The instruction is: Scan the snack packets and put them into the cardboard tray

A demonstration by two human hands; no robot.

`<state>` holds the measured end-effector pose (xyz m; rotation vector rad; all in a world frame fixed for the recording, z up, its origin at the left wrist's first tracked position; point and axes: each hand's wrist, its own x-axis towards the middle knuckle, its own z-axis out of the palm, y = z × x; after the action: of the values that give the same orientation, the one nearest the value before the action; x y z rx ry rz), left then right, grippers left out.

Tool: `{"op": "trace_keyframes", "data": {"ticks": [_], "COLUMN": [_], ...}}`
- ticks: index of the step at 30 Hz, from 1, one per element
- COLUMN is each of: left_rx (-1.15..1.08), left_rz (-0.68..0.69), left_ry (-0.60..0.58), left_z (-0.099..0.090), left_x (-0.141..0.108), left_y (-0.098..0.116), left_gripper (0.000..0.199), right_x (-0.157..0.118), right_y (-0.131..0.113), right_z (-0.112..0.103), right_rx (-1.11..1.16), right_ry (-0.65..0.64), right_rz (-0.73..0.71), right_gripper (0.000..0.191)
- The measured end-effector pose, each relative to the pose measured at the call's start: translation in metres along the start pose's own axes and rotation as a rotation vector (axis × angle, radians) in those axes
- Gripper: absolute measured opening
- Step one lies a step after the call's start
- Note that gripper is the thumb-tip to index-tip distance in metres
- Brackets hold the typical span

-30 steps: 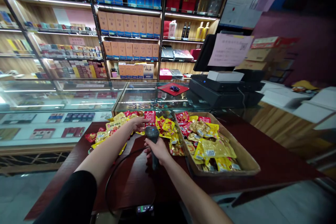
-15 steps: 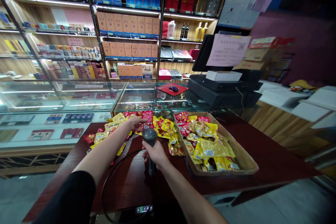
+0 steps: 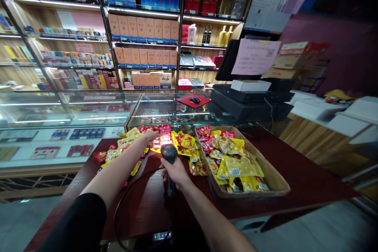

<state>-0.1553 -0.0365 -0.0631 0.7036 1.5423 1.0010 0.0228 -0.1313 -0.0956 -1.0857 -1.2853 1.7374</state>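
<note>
My right hand (image 3: 177,173) is wrapped round the handle of a black barcode scanner (image 3: 169,151), whose head points away from me. Light from it falls on a red snack packet (image 3: 164,130), which my left hand (image 3: 151,138) grips by its left edge just beyond the scanner. Yellow and red snack packets (image 3: 126,141) lie in a loose heap under and left of my left forearm. More yellow packets (image 3: 189,143) are to the right of the scanner. A shallow cardboard box (image 3: 248,195) on the right holds several yellow, gold and red packets.
The scanner's black cable (image 3: 118,208) loops down over the dark red table (image 3: 141,212). Behind stand glass display counters (image 3: 103,116), a mouse on a red mat (image 3: 184,99) and a monitor (image 3: 226,61). Shelves of boxed goods (image 3: 141,29) line the wall.
The scanner's light has come on and brightens the lower part of the red packet. Both hands stay almost in place.
</note>
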Motion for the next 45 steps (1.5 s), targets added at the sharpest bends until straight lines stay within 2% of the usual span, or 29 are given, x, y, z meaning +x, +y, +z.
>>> {"op": "trace_keyframes", "data": {"ticks": [4,10,14,19,22,27,30,32,35,37,40,45], "left_rx": [-0.013,-0.023,-0.040,-0.025,-0.010,0.061,0.162,0.231,0.242,0.250,0.326,0.538], "left_rz": [-0.062,-0.075,-0.085,-0.061,-0.042,-0.046,-0.009,0.049,0.081,0.098,0.160,0.351], "left_ry": [-0.012,-0.178,-0.249,-0.361,-0.387,-0.417,-0.438,-0.393,-0.348,-0.318,-0.185,0.030], "left_z": [0.003,0.022,0.047,0.099,0.143,0.215,0.234,0.231,0.205,0.179,0.135,0.066], "left_x": [-0.005,-0.022,-0.029,-0.027,-0.021,-0.017,-0.016,-0.013,-0.005,-0.001,0.004,0.010], "left_y": [-0.001,-0.003,0.004,0.023,0.034,0.040,0.039,0.040,0.044,0.047,0.044,0.015], "left_gripper": [0.055,0.045,0.044,0.045,0.041,0.030,0.030,0.031,0.030,0.032,0.038,0.032], "right_x": [0.000,0.009,0.017,0.020,0.015,-0.002,-0.010,-0.011,-0.009,-0.005,0.002,0.018], "right_y": [-0.003,-0.030,-0.050,-0.073,-0.088,-0.103,-0.104,-0.103,-0.103,-0.104,-0.104,-0.092], "right_z": [-0.003,-0.035,-0.061,-0.102,-0.135,-0.190,-0.210,-0.215,-0.212,-0.205,-0.187,-0.144], "right_rx": [-0.005,-0.061,0.003,0.134,0.217,0.267,0.310,0.321,0.335,0.346,0.318,0.292], "right_ry": [0.016,0.301,0.373,0.426,0.472,0.645,0.687,0.711,0.718,0.699,0.685,0.613], "right_rz": [-0.017,-0.291,-0.249,-0.193,-0.181,-0.181,-0.188,-0.202,-0.201,-0.213,-0.250,-0.214], "right_gripper": [0.034,0.033,0.030,0.032,0.033,0.026,0.020,0.018,0.019,0.021,0.025,0.030]}}
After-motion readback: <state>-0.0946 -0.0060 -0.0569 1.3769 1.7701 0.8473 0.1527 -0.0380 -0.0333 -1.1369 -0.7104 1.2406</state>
